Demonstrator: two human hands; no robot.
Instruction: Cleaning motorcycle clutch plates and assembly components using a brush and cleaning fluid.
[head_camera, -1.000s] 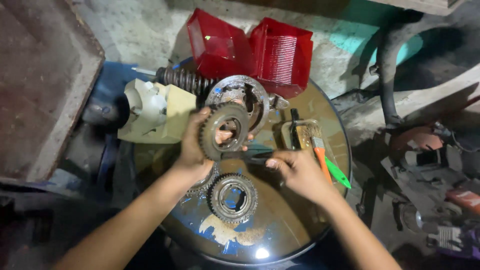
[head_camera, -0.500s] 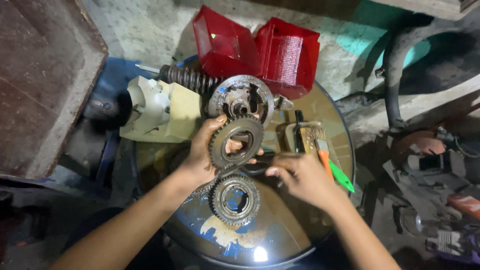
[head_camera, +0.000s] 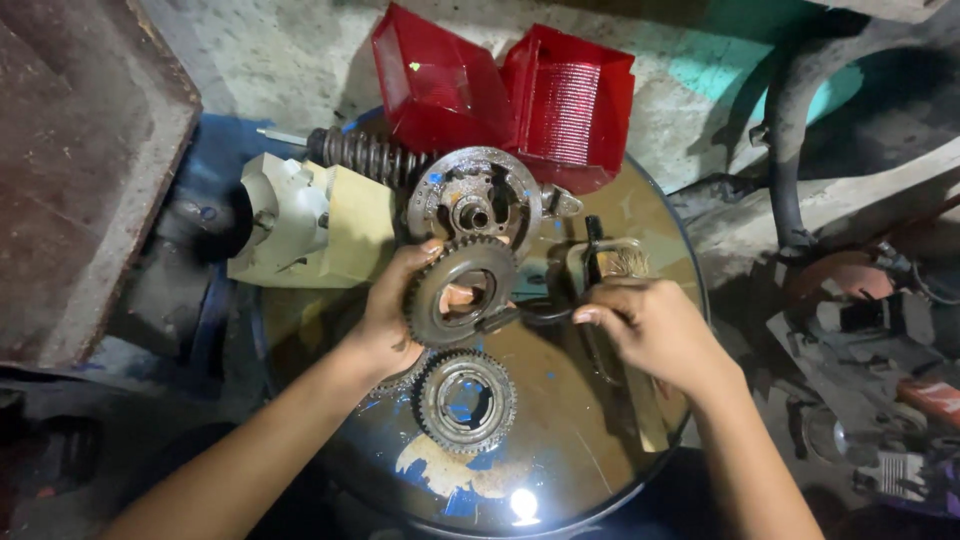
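— Left hand?
— Fingers pinch a gear, lifted over the drum centre.
— Right hand?
— At three o'clock of it, fingers curled around a dark tool.

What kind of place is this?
Likely a small motorcycle repair workshop. The left hand holds a greasy gear over a drum lid used as a bench, with a coil spring and red tail-light lenses nearby.

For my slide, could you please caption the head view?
Left hand holds a gear; right hand grips a dark tool over a drum top.
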